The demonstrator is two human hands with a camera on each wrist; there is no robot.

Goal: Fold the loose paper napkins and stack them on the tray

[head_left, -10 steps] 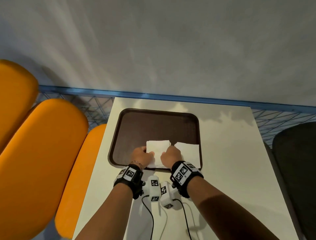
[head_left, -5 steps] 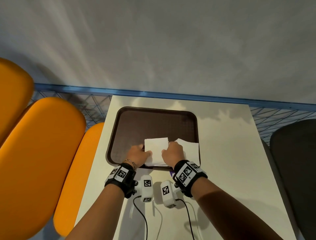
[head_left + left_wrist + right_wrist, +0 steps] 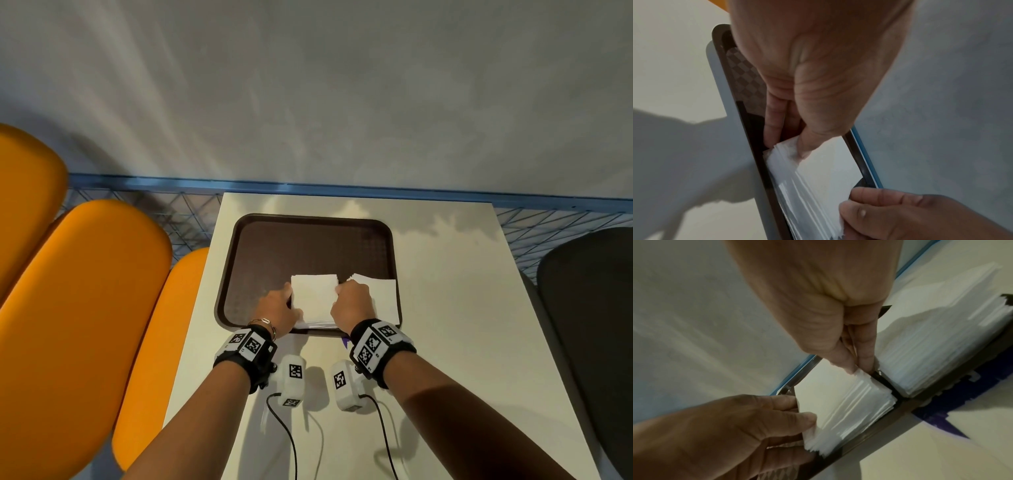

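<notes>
I saw two white napkin stacks side by side at the brown tray's (image 3: pixel 308 246) near edge: the folded stack (image 3: pixel 313 296) left, another stack (image 3: pixel 382 298) right.

Head view bright, edges fisheye-bowed, forearm shadows toward 6 o'clock; wrist views dimmer, soft, motion-blurred.

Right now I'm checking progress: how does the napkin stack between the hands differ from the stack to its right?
The left stack is gripped on both sides, by the left hand and the right hand; the right stack has no hand gripping it. The left stack looks narrower and squared up; the right stack is wider, with its edges fanned. Both are white paper and lie at the near edge of the brown tray.
</notes>
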